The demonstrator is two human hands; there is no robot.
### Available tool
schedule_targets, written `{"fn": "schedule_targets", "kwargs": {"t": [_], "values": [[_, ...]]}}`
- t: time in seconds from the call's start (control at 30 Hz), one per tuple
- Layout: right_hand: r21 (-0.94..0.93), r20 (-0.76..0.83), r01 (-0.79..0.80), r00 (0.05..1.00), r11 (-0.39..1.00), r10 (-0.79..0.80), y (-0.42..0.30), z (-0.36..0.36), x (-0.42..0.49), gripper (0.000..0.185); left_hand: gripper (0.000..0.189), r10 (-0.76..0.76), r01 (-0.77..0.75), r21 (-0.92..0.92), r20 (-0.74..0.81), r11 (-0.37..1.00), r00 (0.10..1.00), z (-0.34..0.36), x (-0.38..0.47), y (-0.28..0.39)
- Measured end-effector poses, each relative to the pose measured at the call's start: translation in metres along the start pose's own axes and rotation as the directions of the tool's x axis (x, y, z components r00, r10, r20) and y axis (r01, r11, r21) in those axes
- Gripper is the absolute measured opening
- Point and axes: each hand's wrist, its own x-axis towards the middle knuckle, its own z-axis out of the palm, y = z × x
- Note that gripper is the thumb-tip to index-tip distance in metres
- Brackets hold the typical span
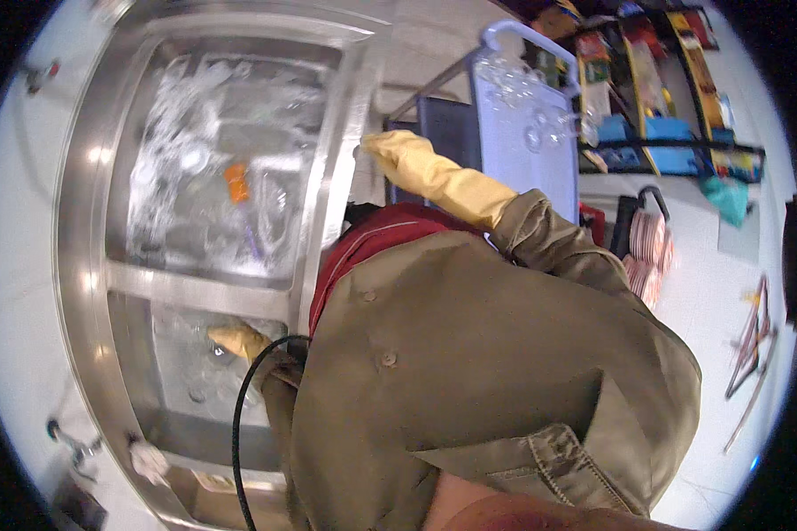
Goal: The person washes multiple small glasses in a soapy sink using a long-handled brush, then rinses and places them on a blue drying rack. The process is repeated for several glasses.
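Note:
My right hand (398, 154), in a yellow rubber glove, is at the front rim of a stainless steel sink (335, 166). Its fingers are blurred, and I cannot tell whether they hold anything. In the smaller basin (192, 438), my left hand (239, 340) wears a matching glove and reaches into water among clear vessels (202, 391). A small dark item (219, 352) shows beside its fingers; whether it is gripped is unclear. Sudsy water fills the larger basin (226, 275), where an orange item (236, 183) and a thin purple item (250, 235) lie.
A blue-grey cart (518, 162) carries several clear glasses (515, 83) beside my right arm. Loaded shelves (657, 99) stand beyond it, near striped stacks (647, 232). A black cable (237, 425) curves past my left sleeve. A tap (76, 448) and white cloth (147, 460) are by the sink.

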Motion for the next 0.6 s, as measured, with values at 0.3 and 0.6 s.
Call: {"fn": "schedule_targets", "kwargs": {"t": [0.3, 0.6], "values": [[-0.076, -0.163, -0.6, 0.796, 0.797, 0.583, 0.124, -0.001, -0.089, 0.031, 0.057, -0.069, 0.054, 0.166, 0.085, 0.985, 0.994, 0.003, 0.012, 0.025], [-0.201, -0.257, -0.803, 0.596, 0.561, 0.761, 0.241, -0.035, -0.071, 0.057, 0.057, -0.108, 0.083, 0.226, 0.097, 0.971, 0.989, -0.009, 0.004, 0.028]]}}
